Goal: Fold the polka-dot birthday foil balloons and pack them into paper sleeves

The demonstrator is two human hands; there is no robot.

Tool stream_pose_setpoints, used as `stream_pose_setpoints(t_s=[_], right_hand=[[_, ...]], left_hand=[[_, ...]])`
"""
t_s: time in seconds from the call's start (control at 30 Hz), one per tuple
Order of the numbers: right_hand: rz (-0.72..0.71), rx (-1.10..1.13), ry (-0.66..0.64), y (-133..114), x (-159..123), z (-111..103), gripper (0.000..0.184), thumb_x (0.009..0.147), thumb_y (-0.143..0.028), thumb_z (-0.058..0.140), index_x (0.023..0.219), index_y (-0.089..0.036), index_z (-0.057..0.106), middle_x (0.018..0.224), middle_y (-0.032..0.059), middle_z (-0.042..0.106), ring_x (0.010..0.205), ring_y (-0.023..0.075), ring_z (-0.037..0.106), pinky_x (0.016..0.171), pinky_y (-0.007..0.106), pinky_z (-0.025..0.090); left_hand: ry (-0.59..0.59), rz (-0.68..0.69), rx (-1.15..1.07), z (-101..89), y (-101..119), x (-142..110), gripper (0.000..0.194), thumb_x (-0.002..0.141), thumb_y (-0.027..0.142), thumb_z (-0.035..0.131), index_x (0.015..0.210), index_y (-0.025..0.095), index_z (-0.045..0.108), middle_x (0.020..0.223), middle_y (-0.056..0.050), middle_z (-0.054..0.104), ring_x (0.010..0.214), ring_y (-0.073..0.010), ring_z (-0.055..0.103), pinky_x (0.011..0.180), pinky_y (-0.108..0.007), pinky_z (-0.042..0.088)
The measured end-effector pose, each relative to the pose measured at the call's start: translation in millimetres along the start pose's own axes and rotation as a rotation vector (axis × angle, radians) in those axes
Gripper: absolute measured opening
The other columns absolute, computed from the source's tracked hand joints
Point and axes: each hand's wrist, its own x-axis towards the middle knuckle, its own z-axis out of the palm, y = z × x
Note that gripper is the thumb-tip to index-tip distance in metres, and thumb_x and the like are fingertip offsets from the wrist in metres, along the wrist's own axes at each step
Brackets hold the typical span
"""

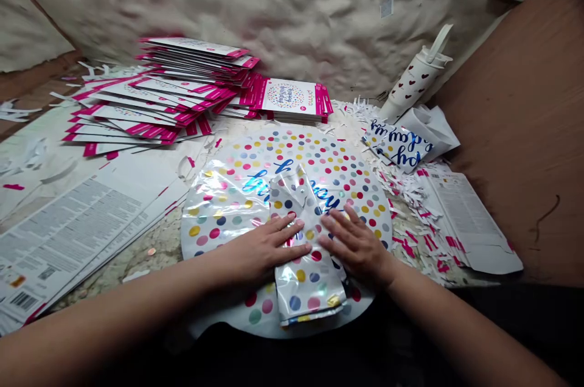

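A folded foil balloon (310,274), white with coloured dots, lies in front of me as a narrow packet. My left hand (269,244) rests on its left side, fingers stretched out flat across it. On its right side my right hand (353,244) presses with the fingers extended, tips touching the foil. Under the packet spreads a flat, round foil balloon (241,174) with the same dots and blue script lettering, partly covered by my hands and the folded one.
Pink-edged printed packages (182,92) are piled at the back left, beside a neater stack (292,98). Flat printed cartons (86,223) lie left, another carton (469,219) right. A heart-patterned tumbler (415,83) stands behind a crumpled foil balloon (401,142). Paper scraps (413,207) litter the table.
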Motion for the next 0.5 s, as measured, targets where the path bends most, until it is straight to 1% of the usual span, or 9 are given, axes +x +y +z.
stream_pose_setpoints(t_s=[0.07,0.1,0.17,0.2,0.27,0.33,0.37,0.43,0.5], right_hand=[[-0.095,0.1,-0.181,1.4,7.4,-6.2,0.046,0.086,-0.011,0.044,0.128,-0.029,0.045,0.129,0.0038,0.054,0.127,0.0202,0.04,0.107,0.049,0.027],[-0.072,0.182,-0.251,2.3,11.1,-8.4,0.039,0.086,-0.012,0.046,0.121,-0.027,0.053,0.124,0.0036,0.058,0.123,0.0197,0.045,0.106,0.046,0.029],[0.086,0.379,-0.324,5.7,18.4,-10.6,0.029,0.084,-0.016,0.049,0.109,-0.025,0.062,0.112,0.003,0.066,0.112,0.019,0.055,0.099,0.04,0.037],[0.213,0.485,-0.34,8.5,22.4,-10.7,0.025,0.083,-0.019,0.051,0.103,-0.024,0.065,0.105,0.0024,0.069,0.105,0.0188,0.06,0.093,0.037,0.042],[0.535,0.679,-0.364,16.2,32.3,-10.0,0.02,0.083,-0.025,0.052,0.094,-0.022,0.067,0.092,0.0019,0.071,0.089,0.0181,0.065,0.08,0.031,0.049],[0.859,0.774,-0.37,25.6,44.4,-9.3,0.023,0.085,-0.032,0.048,0.089,-0.018,0.066,0.081,0.0028,0.07,0.075,0.0172,0.066,0.068,0.029,0.052],[0.979,0.773,-0.367,29.8,50.7,-9.3,0.027,0.087,-0.035,0.045,0.089,-0.016,0.064,0.077,0.0038,0.069,0.07,0.0172,0.066,0.063,0.029,0.052],[1.116,0.695,-0.33,34.1,62.7,-10.1,0.031,0.088,-0.038,0.042,0.096,-0.015,0.06,0.076,0.0055,0.067,0.065,0.018,0.064,0.061,0.032,0.052],[1.07,0.478,-0.187,30.3,72.4,-10.3,0.032,0.088,-0.038,0.042,0.107,-0.015,0.054,0.086,0.0087,0.066,0.073,0.0204,0.064,0.066,0.036,0.052]], left_hand=[[0.032,0.031,-0.025,2.7,1.1,-6.0,0.058,0.081,0.01,0.045,0.136,0.024,0.037,0.144,-0.012,0.031,0.134,-0.031,0.024,0.106,-0.049,0.027],[0.072,0.025,-0.048,4.6,1.6,-10.2,0.053,0.082,0.01,0.042,0.134,0.021,0.041,0.14,-0.013,0.038,0.131,-0.0299,0.031,0.106,-0.048,0.029],[0.18,-0.043,-0.135,6.4,1.9,-17.4,0.042,0.086,0.014,0.037,0.123,0.018,0.054,0.127,-0.013,0.054,0.121,-0.0274,0.046,0.102,-0.043,0.035],[0.227,-0.122,-0.212,5.1,1.2,-19.1,0.037,0.087,0.018,0.036,0.115,0.018,0.061,0.118,-0.012,0.061,0.112,-0.0255,0.053,0.097,-0.04,0.04],[0.259,-0.379,-0.427,-3.1,-2.9,-16.6,0.031,0.087,0.033,0.041,0.092,0.018,0.068,0.093,-0.008,0.069,0.087,-0.0217,0.062,0.079,-0.032,0.049],[0.211,-0.695,-0.714,-16.3,-11.0,-6.1,0.033,0.081,0.046,0.049,0.074,0.017,0.065,0.07,-0.003,0.066,0.063,-0.0163,0.06,0.059,-0.026,0.049],[0.172,-0.839,-0.871,-23.0,-16.1,1.0,0.034,0.077,0.049,0.054,0.069,0.016,0.062,0.062,-0.001,0.064,0.054,-0.0139,0.057,0.052,-0.024,0.046],[0.107,-1.022,-1.128,-33.2,-26.0,15.4,0.034,0.069,0.049,0.063,0.064,0.015,0.057,0.056,-0.001,0.062,0.046,-0.0115,0.053,0.047,-0.023,0.044],[0.076,-1.094,-1.253,-37.4,-33.3,26.3,0.033,0.066,0.045,0.066,0.061,0.015,0.053,0.053,-0.003,0.062,0.042,-0.0111,0.052,0.045,-0.023,0.043]])
